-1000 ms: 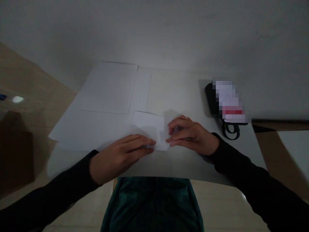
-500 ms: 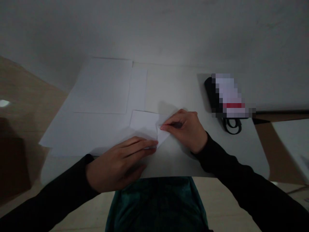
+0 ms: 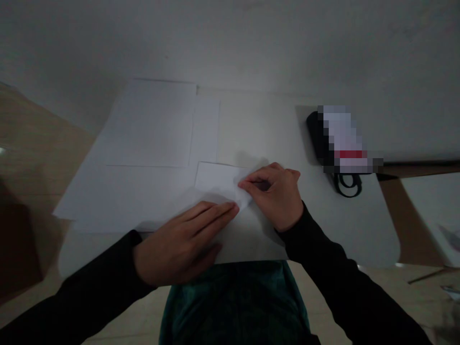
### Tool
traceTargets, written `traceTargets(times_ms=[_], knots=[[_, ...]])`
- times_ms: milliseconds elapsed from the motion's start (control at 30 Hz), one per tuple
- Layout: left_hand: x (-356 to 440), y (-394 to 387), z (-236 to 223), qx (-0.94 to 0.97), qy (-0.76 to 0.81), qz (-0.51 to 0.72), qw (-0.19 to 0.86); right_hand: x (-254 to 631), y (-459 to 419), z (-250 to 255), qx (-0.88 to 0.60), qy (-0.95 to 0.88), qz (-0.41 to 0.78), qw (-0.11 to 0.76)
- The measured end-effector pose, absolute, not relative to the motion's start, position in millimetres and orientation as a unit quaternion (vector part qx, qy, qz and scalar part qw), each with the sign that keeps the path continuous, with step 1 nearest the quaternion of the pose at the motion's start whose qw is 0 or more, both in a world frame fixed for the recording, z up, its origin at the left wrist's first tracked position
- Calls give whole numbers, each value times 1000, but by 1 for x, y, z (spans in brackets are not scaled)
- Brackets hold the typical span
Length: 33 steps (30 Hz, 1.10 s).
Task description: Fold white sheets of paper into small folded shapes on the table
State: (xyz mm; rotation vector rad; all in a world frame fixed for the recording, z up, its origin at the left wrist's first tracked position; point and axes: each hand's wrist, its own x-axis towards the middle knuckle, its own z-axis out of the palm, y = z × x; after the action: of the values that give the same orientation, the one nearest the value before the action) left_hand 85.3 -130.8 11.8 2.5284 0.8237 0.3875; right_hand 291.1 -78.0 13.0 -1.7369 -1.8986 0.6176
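Note:
A small white sheet of paper (image 3: 217, 180) lies on the table in front of me, its right end folded over. My right hand (image 3: 275, 194) pinches the folded flap at the paper's right side between thumb and forefinger. With its fingers stretched out, my left hand (image 3: 187, 239) rests its fingertips on the paper's lower edge, close to the fold. The left thumb is apart from the other fingers, near the table's front edge. Part of the flap is hidden behind the right fingers.
Large white sheets (image 3: 151, 124) overlap on the left half of the white table (image 3: 251, 127). A black case (image 3: 316, 139) with a strap loop stands at the back right, its top pixelated. A wall (image 3: 230, 43) rises behind the table.
The left fingertips have slid slightly right and up along the paper's lower edge. My right hand keeps its pinch on the flap, with the wrist turned a little. The view has shifted slightly.

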Motion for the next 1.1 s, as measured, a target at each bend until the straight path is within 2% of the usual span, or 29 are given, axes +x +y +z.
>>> traceTargets(times_ms=[1100], knots=[[87,-129,14,917,300,129,230,292,-71,16,-634,-686,269,236]])
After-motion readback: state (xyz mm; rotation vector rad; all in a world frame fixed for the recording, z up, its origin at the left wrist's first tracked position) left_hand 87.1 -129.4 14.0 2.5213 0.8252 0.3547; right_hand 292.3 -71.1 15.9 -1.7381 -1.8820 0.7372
